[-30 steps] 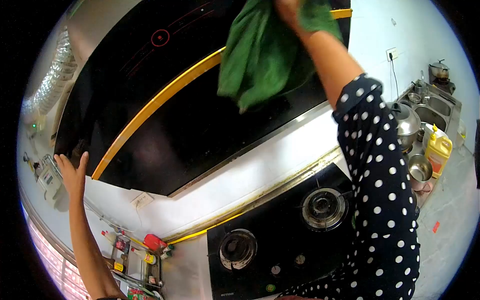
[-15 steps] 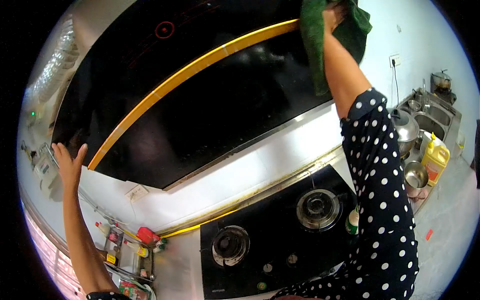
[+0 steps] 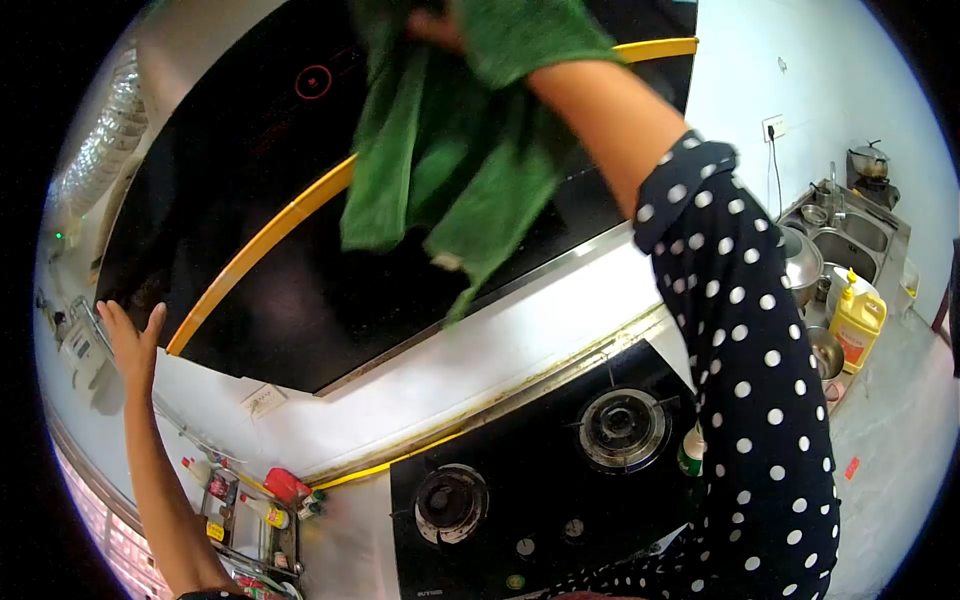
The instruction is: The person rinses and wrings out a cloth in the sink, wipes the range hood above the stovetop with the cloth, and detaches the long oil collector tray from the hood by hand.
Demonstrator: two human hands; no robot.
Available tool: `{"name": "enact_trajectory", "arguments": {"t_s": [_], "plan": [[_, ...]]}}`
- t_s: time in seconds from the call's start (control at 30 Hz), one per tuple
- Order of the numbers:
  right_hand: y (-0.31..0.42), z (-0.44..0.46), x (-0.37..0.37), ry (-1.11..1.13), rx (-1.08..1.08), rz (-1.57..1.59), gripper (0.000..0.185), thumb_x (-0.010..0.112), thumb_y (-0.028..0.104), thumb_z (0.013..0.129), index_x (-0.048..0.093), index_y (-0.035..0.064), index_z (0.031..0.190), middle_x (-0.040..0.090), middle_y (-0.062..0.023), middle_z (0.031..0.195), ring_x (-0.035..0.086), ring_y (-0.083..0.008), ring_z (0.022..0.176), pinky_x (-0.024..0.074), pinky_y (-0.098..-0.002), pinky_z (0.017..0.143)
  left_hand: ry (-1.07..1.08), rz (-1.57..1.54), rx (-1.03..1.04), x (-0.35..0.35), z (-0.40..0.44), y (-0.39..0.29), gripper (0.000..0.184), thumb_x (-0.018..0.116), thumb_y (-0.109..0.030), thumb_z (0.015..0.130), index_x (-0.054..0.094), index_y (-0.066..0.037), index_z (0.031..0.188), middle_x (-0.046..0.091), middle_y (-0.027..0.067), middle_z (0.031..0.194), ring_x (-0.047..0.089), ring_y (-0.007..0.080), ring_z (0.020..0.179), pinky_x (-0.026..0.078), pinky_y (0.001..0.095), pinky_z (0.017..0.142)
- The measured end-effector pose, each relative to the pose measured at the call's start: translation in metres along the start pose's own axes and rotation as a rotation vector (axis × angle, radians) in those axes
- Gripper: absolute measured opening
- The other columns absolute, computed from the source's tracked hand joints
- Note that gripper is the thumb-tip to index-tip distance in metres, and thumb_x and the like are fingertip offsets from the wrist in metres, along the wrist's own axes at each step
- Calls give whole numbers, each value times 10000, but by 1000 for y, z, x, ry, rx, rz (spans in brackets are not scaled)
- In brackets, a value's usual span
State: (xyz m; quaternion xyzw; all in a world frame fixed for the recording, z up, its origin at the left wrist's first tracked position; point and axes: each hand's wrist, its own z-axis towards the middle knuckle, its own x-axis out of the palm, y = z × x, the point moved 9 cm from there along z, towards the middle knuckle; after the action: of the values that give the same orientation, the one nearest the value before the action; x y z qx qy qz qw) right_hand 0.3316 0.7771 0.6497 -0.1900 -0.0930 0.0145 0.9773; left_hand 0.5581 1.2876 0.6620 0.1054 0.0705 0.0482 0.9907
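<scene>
Leftward from the hood's (image 3: 300, 290) right edge, the right hand (image 3: 438, 30) has carried the green cloth (image 3: 475, 180), finger closure unclear; the left hand's (image 3: 134, 345) fingers spread at the left edge.

left hand (image 3: 134, 338): raised, splayed | right arm (image 3: 620, 125): reaching up | right hand (image 3: 436, 30): blurred, partly hidden

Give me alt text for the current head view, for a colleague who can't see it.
A person's right hand holds a green cloth over a glossy black range hood with a yellow strip; the left hand is spread at its left end. Below sits a two-burner stove.
</scene>
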Motion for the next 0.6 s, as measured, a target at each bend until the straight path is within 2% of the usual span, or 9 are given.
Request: {"name": "enact_trajectory", "arguments": {"t_s": [0.03,0.07,0.1,0.17,0.3,0.47,0.6], "plan": [[-18,-8,-23,-248,-34,-70,477,632,207,741,485,12,1151,515,-211,1150,481,-369,1075,401,-434,932,6,4,1,-1,-1,-2,974,591,-553,798,201,144,1354,128,314,1449,156,371,1369,170,372,1101],[-48,-10,-24,-282,100,-187,478,628,213,752,494,7,1162,508,-207,1173,484,-370,1069,404,-430,931,3,-3,7,-3,-1,-3,969,590,-553,798,210,145,1351,135,321,1444,165,377,1364,175,375,1099],[-77,-20,-20,-76,368,-130,495,603,232,791,462,10,1210,505,-210,1187,474,-373,1093,392,-412,942,1,-11,15,-6,-1,-5,965,590,-554,799,218,146,1348,143,327,1439,173,384,1360,181,377,1097],[-143,-63,-12,-162,470,-335,502,598,251,793,463,10,1213,504,-210,1190,474,-372,1093,391,-417,939,-8,5,35,-10,-1,-11,959,590,-554,799,228,149,1342,150,333,1433,183,391,1355,187,380,1095],[-219,-156,7,-137,698,-507,519,588,289,798,465,9,1217,501,-211,1194,473,-369,1094,388,-427,933,-63,-6,49,-9,0,-8,954,598,-556,793,256,157,1327,171,349,1418,204,412,1341,199,386,1090],[-227,-193,32,-104,875,-569,543,575,337,804,466,9,1223,498,-212,1200,473,-366,1095,385,-438,925,-45,45,32,-7,-2,-8,960,606,-548,790,237,149,1338,150,329,1435,198,392,1350,202,377,1090],[-170,-146,69,-134,838,-521,565,565,375,809,468,9,1227,496,-213,1205,472,-364,1096,382,-448,919,-56,38,56,-11,-5,-10,961,614,-541,783,237,146,1340,147,325,1438,194,384,1353,204,368,1089]]}}
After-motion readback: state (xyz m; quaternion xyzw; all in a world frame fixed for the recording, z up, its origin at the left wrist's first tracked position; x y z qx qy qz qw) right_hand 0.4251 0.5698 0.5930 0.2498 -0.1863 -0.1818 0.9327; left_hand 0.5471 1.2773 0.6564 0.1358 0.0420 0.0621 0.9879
